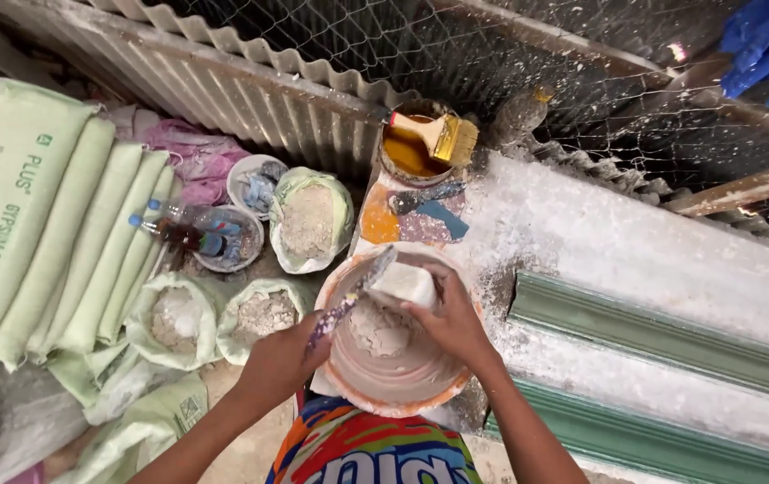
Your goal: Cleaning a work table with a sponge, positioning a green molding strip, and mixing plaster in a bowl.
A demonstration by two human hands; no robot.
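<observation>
Item: orange plastic mixing bowl (341,381), plaster-crusted, standing at the near edge of a powder-dusted work surface (581,224) directly below the camera; a low mound of damp grey-white plaster (380,330) lies in its bottom. Left hand (281,358): closed around the spattered handle of a putty knife (356,291), blade angled up toward the far rim. Right hand (447,318): fingers wrapped over a white block-like piece (402,282) held above the bowl, touching or just beside the blade tip; whether it is a cup or a solid lump cannot be told. Handling, as judged: bowl light and somewhat flexible, its rim slick with residue, best taken with a hand under the base; plaster soft and heavy for its bulk; knife stiff, held well back on the handle. Adjacent: open sacks of grey powder (308,220) and small tubs to the left, stacked pale green gypsum bags (35,215), a tin of amber liquid (407,148) with a wide brush (442,134) across it, green moulding (662,336) at right, corrugated sheet and wire mesh behind.
</observation>
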